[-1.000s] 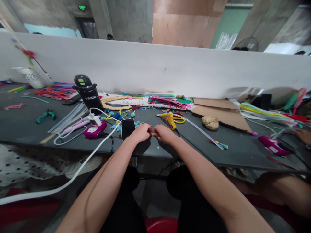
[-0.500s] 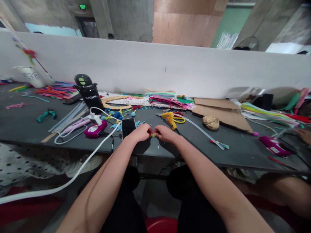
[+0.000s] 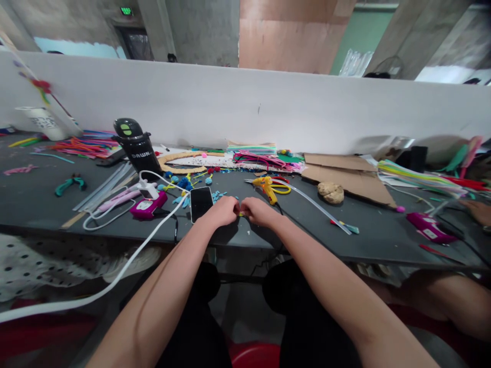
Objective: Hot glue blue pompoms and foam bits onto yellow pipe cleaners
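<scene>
My left hand point(image 3: 227, 210) and my right hand point(image 3: 254, 210) meet over the front part of the dark table, fingers curled and fingertips close together. Between and just below them shows a small yellow piece point(image 3: 241, 214), pinched by the fingers and mostly hidden. A phone point(image 3: 201, 203) lies beside my left hand, with light blue bits point(image 3: 218, 196) behind it. Beyond my right hand rests a yellow glue gun point(image 3: 267, 189), next to scissors with yellow and red handles point(image 3: 282, 189).
A black bottle point(image 3: 140, 153) stands at the left behind a purple power socket point(image 3: 149, 205) with a white cable. Cardboard point(image 3: 353, 181), a brown lump point(image 3: 330, 192) and a clear glue stick point(image 3: 314, 205) lie right. Another person's hand point(image 3: 477, 210) is at the far right.
The view has shifted slightly, so the table items appear a little further left. My hands stay together, with the fingertips slightly closer and less of the yellow piece showing.
</scene>
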{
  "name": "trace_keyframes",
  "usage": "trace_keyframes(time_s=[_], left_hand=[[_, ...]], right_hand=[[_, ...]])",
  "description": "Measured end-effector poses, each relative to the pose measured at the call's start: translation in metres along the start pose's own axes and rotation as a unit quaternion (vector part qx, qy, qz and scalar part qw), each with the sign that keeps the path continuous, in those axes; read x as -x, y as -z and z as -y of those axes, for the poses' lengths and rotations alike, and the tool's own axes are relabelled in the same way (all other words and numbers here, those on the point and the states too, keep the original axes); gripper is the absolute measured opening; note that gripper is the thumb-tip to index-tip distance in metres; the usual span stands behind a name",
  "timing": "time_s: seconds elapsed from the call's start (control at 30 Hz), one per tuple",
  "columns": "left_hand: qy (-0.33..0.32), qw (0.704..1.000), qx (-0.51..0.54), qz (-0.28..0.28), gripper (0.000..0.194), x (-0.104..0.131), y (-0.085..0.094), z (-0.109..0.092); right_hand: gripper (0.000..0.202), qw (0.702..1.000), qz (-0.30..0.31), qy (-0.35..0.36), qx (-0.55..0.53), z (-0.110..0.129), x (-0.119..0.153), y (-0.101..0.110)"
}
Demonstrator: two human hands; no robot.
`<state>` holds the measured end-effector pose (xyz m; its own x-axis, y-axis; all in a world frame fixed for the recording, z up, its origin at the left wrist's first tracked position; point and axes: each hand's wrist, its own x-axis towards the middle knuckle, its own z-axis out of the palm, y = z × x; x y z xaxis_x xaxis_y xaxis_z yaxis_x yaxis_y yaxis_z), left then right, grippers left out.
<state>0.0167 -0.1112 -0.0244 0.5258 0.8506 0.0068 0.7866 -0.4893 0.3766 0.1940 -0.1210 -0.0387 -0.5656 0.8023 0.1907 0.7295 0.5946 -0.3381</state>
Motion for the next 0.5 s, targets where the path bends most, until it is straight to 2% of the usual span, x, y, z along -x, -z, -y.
trace_keyframes(time_s=[0.2, 0.5], left_hand=[[-0.013, 0.999, -0.032, -0.022, 0.024, 0.004, -0.002, -0.005], [-0.029, 0.995, -0.086, -0.037, 0.018, 0.009, -0.005, -0.012]], right_hand=[[0.02, 0.998, -0.008, 0.049, 0.025, 0.0, 0.004, -0.004], [0.021, 0.996, -0.031, 0.07, 0.051, 0.001, 0.011, -0.011]])
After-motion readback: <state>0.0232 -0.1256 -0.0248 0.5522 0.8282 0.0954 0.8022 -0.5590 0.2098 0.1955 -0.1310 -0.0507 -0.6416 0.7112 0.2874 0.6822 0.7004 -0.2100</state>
